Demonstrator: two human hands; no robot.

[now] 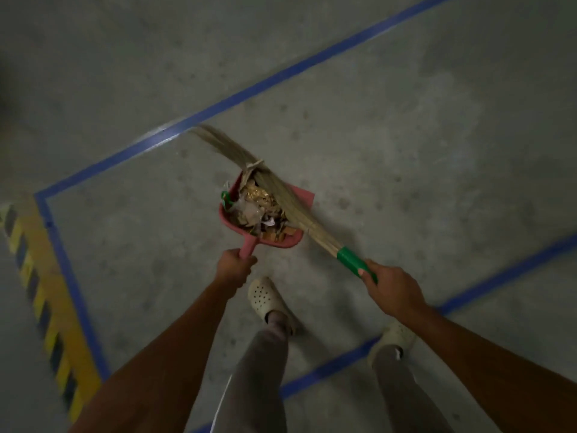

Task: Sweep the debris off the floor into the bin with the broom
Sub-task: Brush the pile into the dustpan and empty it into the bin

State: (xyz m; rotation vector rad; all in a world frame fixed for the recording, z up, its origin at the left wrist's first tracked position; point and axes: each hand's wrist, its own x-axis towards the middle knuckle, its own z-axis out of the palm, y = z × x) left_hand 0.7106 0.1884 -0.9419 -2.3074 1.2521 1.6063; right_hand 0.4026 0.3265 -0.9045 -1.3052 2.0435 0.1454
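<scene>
Debris (262,204) of paper scraps and dry bits lies heaped in the pink plastic dustpan (282,243). The straw broom with green handle (293,204) lies over it, probably against spilling. The left hand (234,267) grips the dustpan handle, and the right hand (393,292) grips the broom. No bin is in view.

dustpan handle (247,246) mostly hidden inside left hand (234,266), striped floor marking (40,292) blurred

Both arms extended downward, left hand (235,266) gripping, right hand (394,289) gripping
</scene>
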